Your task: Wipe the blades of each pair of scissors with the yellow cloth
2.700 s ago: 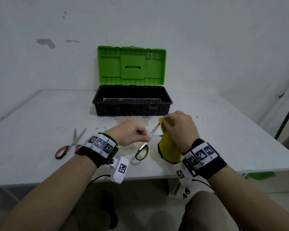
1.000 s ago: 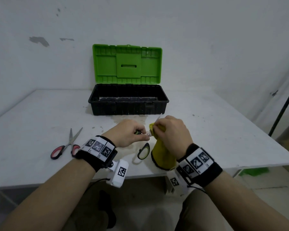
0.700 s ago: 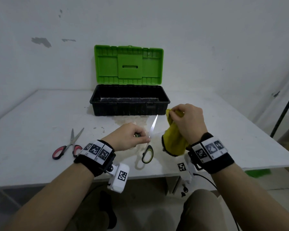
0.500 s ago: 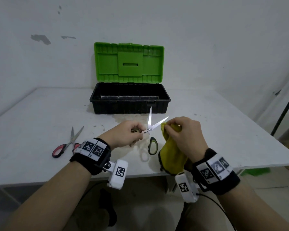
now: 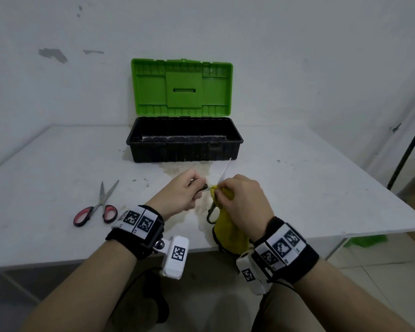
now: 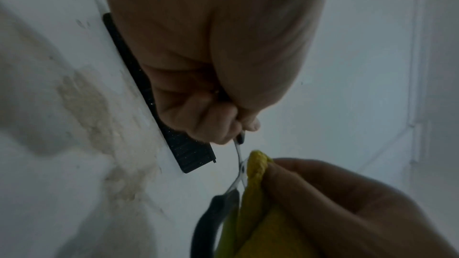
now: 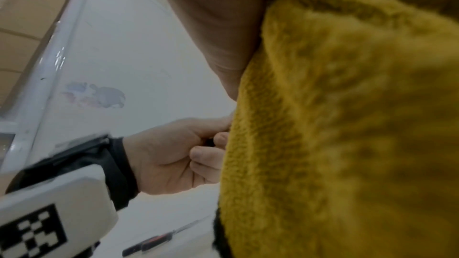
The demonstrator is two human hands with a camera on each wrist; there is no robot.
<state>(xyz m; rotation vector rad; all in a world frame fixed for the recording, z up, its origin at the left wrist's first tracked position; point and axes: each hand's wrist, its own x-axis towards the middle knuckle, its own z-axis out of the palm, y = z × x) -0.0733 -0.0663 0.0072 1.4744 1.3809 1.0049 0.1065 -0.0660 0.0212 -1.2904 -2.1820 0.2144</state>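
My left hand (image 5: 185, 190) grips one handle of the green-and-black scissors (image 5: 211, 213), held above the table with the blades spread. One blade (image 5: 225, 170) points up and away toward the toolbox. My right hand (image 5: 240, 200) pinches the yellow cloth (image 5: 230, 233) around the other blade close to the pivot; the cloth hides that blade. In the left wrist view the pivot of these scissors (image 6: 242, 170) sits against the cloth (image 6: 255, 166). The cloth (image 7: 347, 125) fills most of the right wrist view. Red-handled scissors (image 5: 96, 207) lie flat on the table to the left, untouched.
A black toolbox (image 5: 185, 142) with its green lid (image 5: 181, 87) raised stands at the back centre of the white table (image 5: 321, 188). A stain marks the tabletop in front of the box. A dark pole (image 5: 407, 149) leans at the right beyond the table edge.
My right hand has come back from the right and closed the cloth on a blade near the pivot. The scissors have stayed in my left hand and turned, one blade now pointing up and away.
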